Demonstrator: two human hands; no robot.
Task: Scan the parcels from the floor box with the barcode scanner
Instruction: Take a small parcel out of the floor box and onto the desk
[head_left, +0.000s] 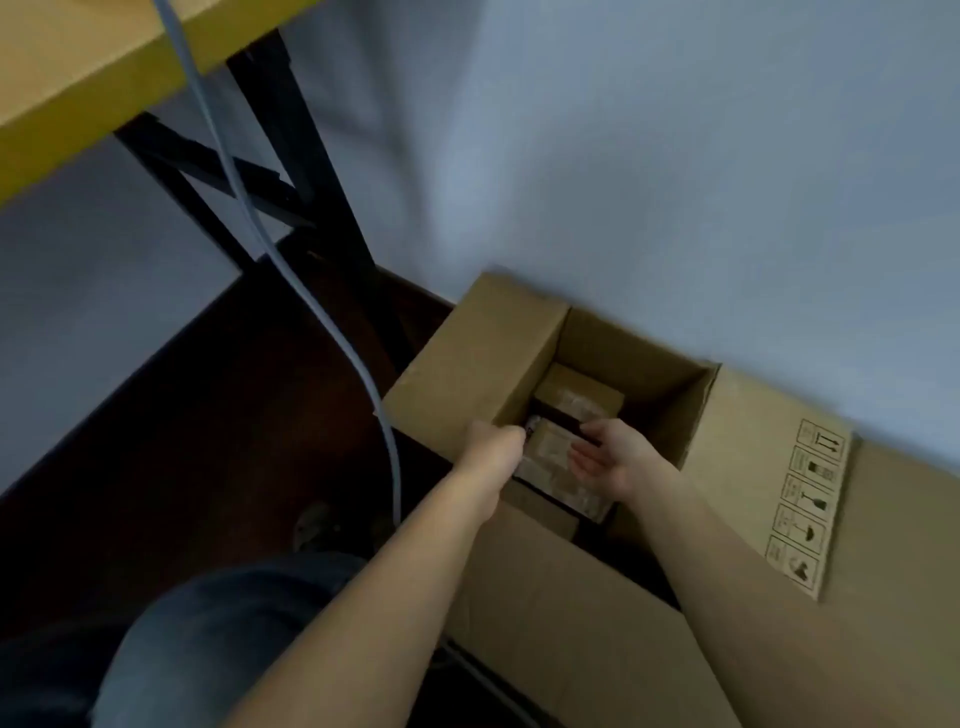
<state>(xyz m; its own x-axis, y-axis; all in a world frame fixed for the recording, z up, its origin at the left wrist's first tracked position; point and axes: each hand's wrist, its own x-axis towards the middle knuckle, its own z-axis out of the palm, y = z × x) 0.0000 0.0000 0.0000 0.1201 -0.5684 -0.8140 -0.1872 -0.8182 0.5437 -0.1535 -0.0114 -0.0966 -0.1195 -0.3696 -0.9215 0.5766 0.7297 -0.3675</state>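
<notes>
A large open cardboard floor box (483, 358) stands against the wall. Inside lie small brown parcels with labels: one (550, 460) between my hands and another (579, 392) behind it. My left hand (491, 449) has its fingers curled at the left end of the near parcel and seems to grip it. My right hand (613, 457) reaches into the box with straight fingers, touching the parcel's right side. The barcode scanner is not in view.
A grey cable (311, 306) hangs from the yellow-edged table (78, 78) at the upper left, past its black legs (291, 145), down to the dark floor. A box flap (805, 509) with handling symbols leans on the wall. My knee (218, 639) is at the bottom left.
</notes>
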